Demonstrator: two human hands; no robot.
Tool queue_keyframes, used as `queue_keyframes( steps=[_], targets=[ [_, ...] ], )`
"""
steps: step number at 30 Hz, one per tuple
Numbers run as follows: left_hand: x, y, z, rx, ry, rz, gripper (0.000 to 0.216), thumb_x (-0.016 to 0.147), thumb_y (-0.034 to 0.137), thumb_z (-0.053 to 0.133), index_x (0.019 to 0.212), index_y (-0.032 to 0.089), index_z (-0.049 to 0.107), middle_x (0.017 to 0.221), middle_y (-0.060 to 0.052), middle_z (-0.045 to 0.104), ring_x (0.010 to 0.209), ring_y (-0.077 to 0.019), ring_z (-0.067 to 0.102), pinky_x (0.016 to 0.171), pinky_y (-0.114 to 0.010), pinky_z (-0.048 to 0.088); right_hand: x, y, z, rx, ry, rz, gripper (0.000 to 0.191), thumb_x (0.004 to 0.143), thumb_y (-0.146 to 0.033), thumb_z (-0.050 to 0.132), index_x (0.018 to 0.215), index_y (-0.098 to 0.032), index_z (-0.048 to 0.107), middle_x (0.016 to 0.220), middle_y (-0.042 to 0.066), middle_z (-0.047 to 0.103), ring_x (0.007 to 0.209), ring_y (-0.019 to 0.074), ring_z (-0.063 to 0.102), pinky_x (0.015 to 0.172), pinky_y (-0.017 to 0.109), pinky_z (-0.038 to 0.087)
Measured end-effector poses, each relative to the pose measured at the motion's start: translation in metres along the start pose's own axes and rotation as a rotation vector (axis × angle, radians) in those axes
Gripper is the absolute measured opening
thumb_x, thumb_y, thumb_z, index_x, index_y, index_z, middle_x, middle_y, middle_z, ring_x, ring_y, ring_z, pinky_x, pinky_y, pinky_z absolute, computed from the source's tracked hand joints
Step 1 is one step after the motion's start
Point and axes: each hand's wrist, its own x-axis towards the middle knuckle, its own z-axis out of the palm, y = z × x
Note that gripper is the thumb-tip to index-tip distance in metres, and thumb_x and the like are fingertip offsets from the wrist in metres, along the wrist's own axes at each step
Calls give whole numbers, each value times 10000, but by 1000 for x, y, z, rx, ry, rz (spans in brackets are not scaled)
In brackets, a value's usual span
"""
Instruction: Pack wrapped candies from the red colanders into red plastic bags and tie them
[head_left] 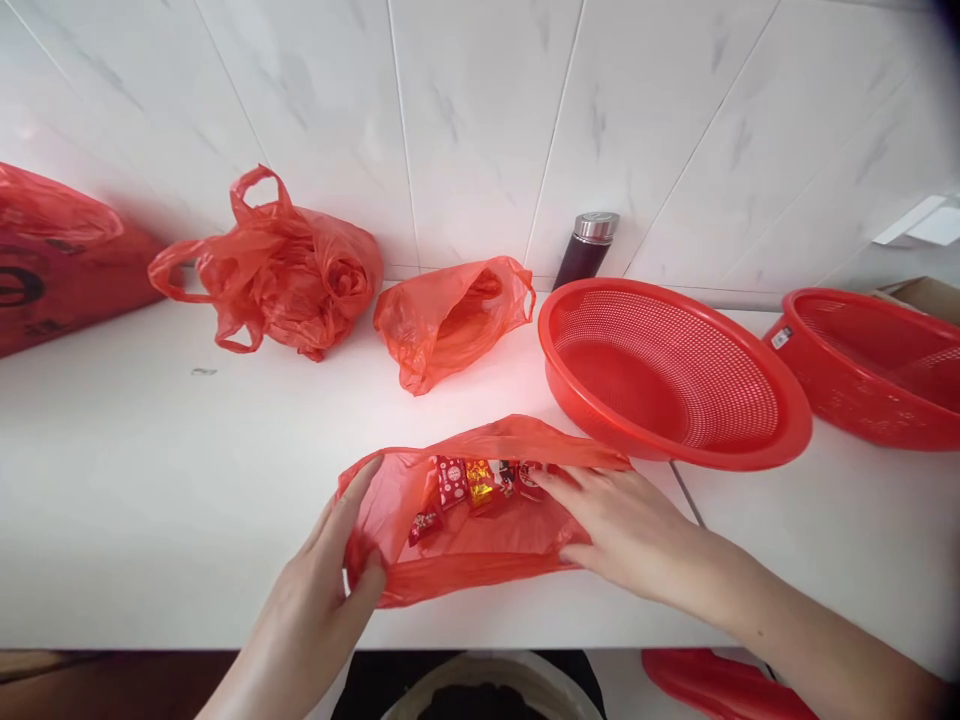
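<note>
Both left hand (319,580) and right hand (626,525) touch a red bag (465,580), grip unclear, packets (480,482) partly hidden.

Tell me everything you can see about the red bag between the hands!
The red bag is thin, wrinkly and partly see-through, like plastic. It lies on the white counter, its mouth spread wide, with small shiny red and gold packets inside. The left hand touches its left end; the right hand reaches in at its right end.

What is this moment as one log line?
left hand: touching left end of open red bag | right hand: near small packets inside | red colander: beyond
</note>
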Motion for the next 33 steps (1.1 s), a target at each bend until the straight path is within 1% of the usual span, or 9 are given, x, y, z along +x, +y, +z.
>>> queue_keyframes(
  steps=[4, 7, 10, 14, 17, 21, 25, 28, 33],
  targets=[
    [-3, 0, 0, -4, 14, 32, 616, 915, 326, 401, 1512, 369, 254, 1179, -66, 571, 583, -104, 487, 481, -216, 420, 1, -2, -3, 15, -20, 17, 752, 718, -191, 703, 1426, -226, 451, 1439, 119, 506, 1280, 336, 512, 1025, 489, 456],
    [-3, 4, -4, -10, 49, 63, 602, 916, 312, 403, 1496, 401, 273, 1259, -69, 520, 600, -97, 501, 457, -203, 424, 3, -3, -10, -36, -4, 38, 743, 716, -210, 719, 1416, -218, 469, 1357, 142, 577, 1185, 359, 587, 938, 489, 509],
    [0, 3, -10, -12, 100, 113, 488, 916, 285, 405, 1386, 401, 460, 1211, -46, 508, 610, -88, 488, 480, -197, 447, 3, -3, -17, -70, 42, 60, 711, 725, -208, 719, 1397, -223, 488, 1212, 143, 663, 1023, 359, 666, 796, 473, 556],
    [5, -6, -18, -28, 258, 114, 298, 883, 354, 504, 1144, 351, 648, 1107, -30, 552, 762, -137, 551, 455, -179, 447, 0, 0, -22, 0, 151, 20, 549, 822, -157, 603, 1359, -227, 512, 1154, 116, 681, 1001, 315, 666, 801, 457, 548],
    [9, -12, -24, -145, 380, 61, 338, 812, 436, 621, 1137, 344, 638, 1023, -7, 648, 824, -161, 612, 565, -194, 532, -5, -2, -31, 232, 250, -13, 343, 882, -108, 490, 1171, -246, 613, 1086, 63, 686, 967, 223, 662, 818, 379, 538],
    [21, -2, -38, -494, 476, -12, 418, 700, 423, 768, 1092, 316, 671, 849, 13, 703, 756, -135, 662, 639, -160, 561, -11, -5, -63, 777, 487, -85, 113, 868, -162, 587, 921, -257, 616, 898, -8, 665, 809, 139, 652, 737, 276, 538],
    [49, 34, -67, -847, 490, 152, 334, 709, 283, 791, 1031, 289, 705, 794, 30, 711, 602, -64, 618, 558, -103, 522, -9, -3, -113, 1243, 789, -209, 106, 837, -179, 639, 871, -271, 599, 850, -41, 619, 694, 105, 619, 644, 244, 524],
    [68, 67, -90, -848, 467, 345, 342, 754, 190, 752, 1082, 260, 688, 963, 17, 722, 628, -42, 609, 587, -118, 521, -2, -3, -144, 1347, 923, -217, 137, 841, -156, 618, 904, -277, 604, 907, -37, 612, 699, 88, 593, 656, 235, 509],
    [83, 83, -123, -486, 268, 256, 494, 770, 357, 741, 1238, 263, 613, 997, -11, 740, 795, -128, 672, 650, -192, 532, 4, -6, -164, 1315, 759, -192, 80, 836, -252, 647, 902, -250, 601, 941, -18, 610, 793, 117, 613, 713, 284, 528]
  ],
)
